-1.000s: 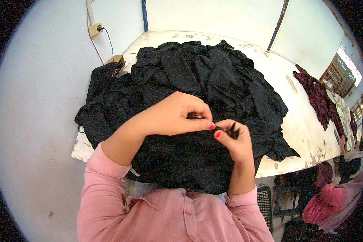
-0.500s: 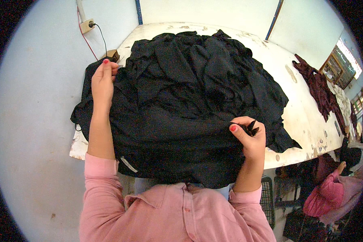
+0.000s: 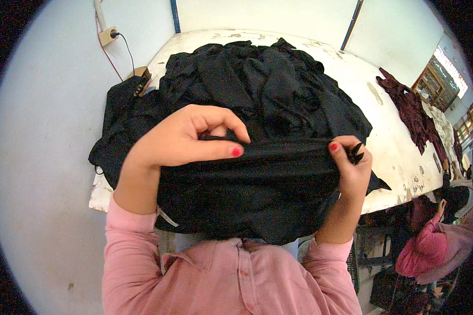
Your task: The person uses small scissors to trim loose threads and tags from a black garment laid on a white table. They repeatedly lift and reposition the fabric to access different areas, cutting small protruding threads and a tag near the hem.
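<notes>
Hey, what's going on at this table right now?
A person in a pink shirt holds a black garment stretched between both hands. The left hand pinches its top edge, and the right hand grips the same edge further along. Behind it, a pile of black clothes covers much of the white table, with a dark red garment lying off to the right.
</notes>
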The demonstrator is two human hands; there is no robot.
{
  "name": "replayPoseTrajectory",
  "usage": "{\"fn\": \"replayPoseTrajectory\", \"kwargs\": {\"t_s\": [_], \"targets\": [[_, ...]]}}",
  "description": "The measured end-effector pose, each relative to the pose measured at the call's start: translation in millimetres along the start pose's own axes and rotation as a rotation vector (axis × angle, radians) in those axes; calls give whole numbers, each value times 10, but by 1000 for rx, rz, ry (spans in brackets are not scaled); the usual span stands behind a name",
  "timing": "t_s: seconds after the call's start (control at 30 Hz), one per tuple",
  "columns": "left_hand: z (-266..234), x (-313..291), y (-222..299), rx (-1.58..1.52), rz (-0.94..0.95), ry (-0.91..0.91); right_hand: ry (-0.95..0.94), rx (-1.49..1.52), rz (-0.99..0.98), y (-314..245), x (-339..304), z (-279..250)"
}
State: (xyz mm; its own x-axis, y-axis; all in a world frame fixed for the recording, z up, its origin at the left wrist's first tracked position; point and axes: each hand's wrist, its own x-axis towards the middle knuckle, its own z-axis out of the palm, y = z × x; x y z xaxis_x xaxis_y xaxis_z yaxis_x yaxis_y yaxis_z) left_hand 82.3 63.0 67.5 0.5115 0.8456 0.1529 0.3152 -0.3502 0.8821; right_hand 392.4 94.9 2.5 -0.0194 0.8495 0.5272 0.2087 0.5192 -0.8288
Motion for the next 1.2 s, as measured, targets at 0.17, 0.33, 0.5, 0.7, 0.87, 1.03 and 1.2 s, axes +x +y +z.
{"fn": "replayPoseTrajectory", "kwargs": {"t_s": [0.17,0.33,0.5,0.7,0.87,1.03,1.2], "targets": [[-307,-259,-241,84,-91,100,132,-190,10,107,199,-244],[-528,-502,-245,150,-124,153,200,-399,51,485,427,-424],[-401,-409,-221,449,214,30,477,-1046,-9,537,527,-207],[82,-3,-239,515,291,182,-509,240,131,-168,-81,865],[-119,-136,-367,479,220,242,-309,292,121,45,-83,662],[-576,-545,-589,722,29,549,-111,278,122,156,-62,378],[-725,-1123,-447,849,-2,600,-3,190,86,285,34,134]]}}
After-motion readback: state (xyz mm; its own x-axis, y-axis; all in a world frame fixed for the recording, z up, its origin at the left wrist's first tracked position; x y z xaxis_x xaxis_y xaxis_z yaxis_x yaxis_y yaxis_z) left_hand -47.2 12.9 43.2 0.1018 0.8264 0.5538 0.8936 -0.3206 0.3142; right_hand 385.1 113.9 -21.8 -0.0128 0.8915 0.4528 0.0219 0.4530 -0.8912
